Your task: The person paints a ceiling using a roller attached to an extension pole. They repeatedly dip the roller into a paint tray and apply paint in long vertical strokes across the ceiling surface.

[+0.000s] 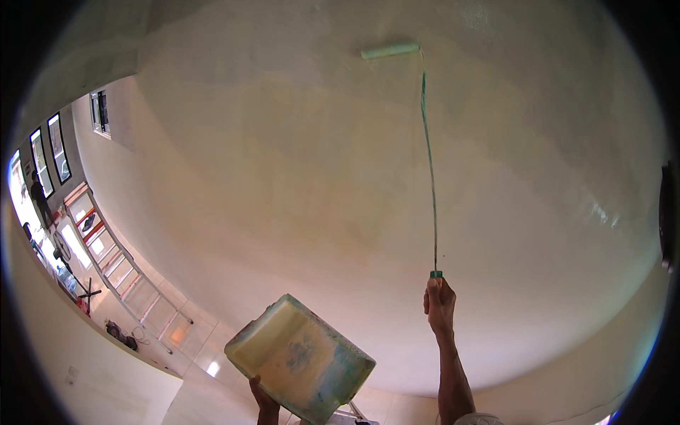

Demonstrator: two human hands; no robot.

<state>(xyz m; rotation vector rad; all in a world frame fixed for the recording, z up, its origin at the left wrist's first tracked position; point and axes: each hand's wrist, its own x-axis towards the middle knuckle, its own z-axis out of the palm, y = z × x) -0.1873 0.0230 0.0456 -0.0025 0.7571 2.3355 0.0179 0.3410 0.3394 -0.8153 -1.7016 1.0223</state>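
My right hand (439,304) is closed round the green grip of a long-handled paint roller (390,50). Its thin, paint-streaked rod rises to a pale green roller head against the broad pale wall (276,163), near the top of the view. At the bottom, left of centre, my left hand (263,397) grips the edge of a paint tray (290,347), tilted, smeared with cream, green and blue paint. The surface behind the roller has patchy, uneven shades, with a shinier streak at the right.
At the left an aluminium ladder (120,269) stands on the tiled floor (205,340), with windows (60,145), a bright doorway, a dark figure that looks like a person (39,195), and a bag or tool (122,337) by a low white wall (99,382). A dark object (666,216) is at the right rim.
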